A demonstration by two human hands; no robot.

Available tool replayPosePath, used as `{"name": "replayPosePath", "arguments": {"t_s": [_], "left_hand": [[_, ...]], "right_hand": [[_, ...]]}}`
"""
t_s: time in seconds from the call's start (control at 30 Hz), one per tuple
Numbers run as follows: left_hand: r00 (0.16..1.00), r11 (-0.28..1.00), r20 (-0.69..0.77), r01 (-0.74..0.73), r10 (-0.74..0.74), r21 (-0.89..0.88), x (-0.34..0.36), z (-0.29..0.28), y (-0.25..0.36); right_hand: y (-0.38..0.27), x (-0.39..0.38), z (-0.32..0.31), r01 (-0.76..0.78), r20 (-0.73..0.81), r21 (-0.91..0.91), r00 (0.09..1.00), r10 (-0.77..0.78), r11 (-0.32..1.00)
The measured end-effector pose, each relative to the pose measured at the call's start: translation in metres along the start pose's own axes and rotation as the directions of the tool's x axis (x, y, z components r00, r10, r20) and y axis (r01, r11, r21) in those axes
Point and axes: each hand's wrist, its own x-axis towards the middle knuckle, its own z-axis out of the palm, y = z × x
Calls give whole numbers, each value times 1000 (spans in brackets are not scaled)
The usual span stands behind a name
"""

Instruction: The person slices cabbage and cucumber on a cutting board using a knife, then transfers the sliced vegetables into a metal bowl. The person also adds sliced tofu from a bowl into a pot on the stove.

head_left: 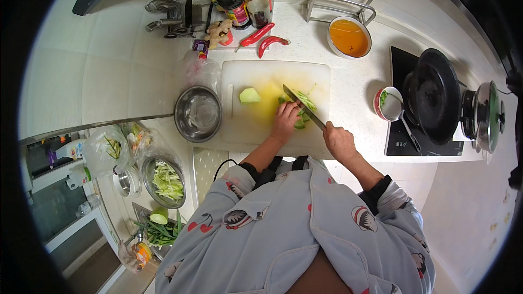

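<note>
On cutting board (261,125), left hand (285,121) pins green veg (300,122), prob. cucumber; right hand (339,140) grips knife (303,106).

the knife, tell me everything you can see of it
The knife has a long, narrow, dark-looking blade that runs diagonally across the white cutting board, tip toward the far left. The right hand grips its handle, which is hidden. The blade sits against the pale green vegetable that the left hand holds down, its fingers close beside the blade.
</note>
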Motion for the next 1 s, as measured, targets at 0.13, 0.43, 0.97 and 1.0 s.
{"name": "replayPosePath", "arguments": {"t_s": [0.13,0.43,0.97,1.0], "left_hand": [[1000,1000,17,-6,6,5,0,-3,-1],[998,992,-7,64,-65,-107,4,-8,5],[935,971,263,227,-237,69,35,-36,-50],[930,968,271,237,-250,82,34,-35,-53]], "right_hand": [[0,8,21,-46,2,3,999,46,999],[1,15,61,-53,-160,33,985,57,998],[-8,13,53,-90,-88,75,991,97,993],[-8,13,53,-92,-84,73,992,98,993]]}}
